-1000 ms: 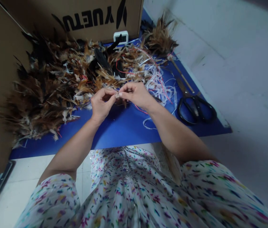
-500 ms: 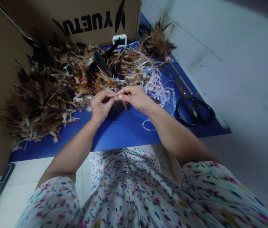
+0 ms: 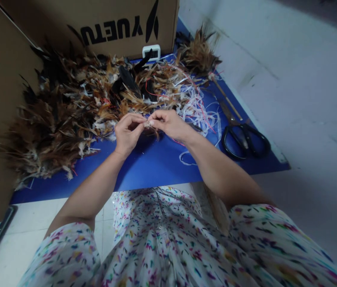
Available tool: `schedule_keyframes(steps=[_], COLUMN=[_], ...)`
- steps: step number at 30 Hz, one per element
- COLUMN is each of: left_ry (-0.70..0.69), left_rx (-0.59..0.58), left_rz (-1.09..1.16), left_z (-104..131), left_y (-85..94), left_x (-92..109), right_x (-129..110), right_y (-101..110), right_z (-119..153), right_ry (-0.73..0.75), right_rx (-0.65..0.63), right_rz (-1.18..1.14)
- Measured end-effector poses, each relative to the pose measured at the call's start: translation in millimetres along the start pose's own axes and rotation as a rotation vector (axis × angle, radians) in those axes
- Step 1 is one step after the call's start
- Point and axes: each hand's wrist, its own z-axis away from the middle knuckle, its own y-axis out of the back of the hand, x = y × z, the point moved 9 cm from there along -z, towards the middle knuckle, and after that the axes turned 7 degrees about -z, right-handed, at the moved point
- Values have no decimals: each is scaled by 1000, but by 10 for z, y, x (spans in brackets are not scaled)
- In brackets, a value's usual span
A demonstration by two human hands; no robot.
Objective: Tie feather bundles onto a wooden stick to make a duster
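My left hand (image 3: 129,133) and my right hand (image 3: 169,123) meet above the blue table top (image 3: 153,167), thumbs and forefingers pinched together. Between the fingertips is a small feather bunch (image 3: 149,124), its pale fluffy end showing; brown feather tips hang below, and much of it is hidden by the fingers. Just beyond my hands spreads a big pile of brown and black feathers (image 3: 96,91). White and pink plastic strips (image 3: 200,107) lie tangled to the right of my right hand.
Black-handled scissors (image 3: 246,141) lie at the right edge, beside a thin stick (image 3: 226,97) with a feather duster head (image 3: 200,54). A small white digital clock (image 3: 151,52) stands against a cardboard box (image 3: 111,44) at the back. Another cardboard panel (image 3: 1,99) rises on the left.
The view has tilted very slightly. Both hands keep the same pinch on the feather bunch, with hardly any visible movement.
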Motion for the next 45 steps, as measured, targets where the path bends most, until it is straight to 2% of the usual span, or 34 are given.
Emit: schedule_keyframes(steps=[11, 16, 24, 33, 45], left_ry=[163, 195, 335, 473, 584], left_rx=[-42, -37, -67, -28, -27], left_rz=[139, 171, 281, 387, 490], left_z=[39, 48, 81, 118, 163], left_y=[-75, -91, -140, -170, -220], left_x=[-130, -152, -229, -294, -343], right_x=[-61, -50, -88, -118, -76], right_y=[-33, -6, 51, 108, 103], right_z=[40, 37, 45, 40, 39], right_ry=[6, 15, 0, 23, 36], right_rx=[46, 84, 133, 159, 152], right_rz=[8, 61, 158, 207, 85])
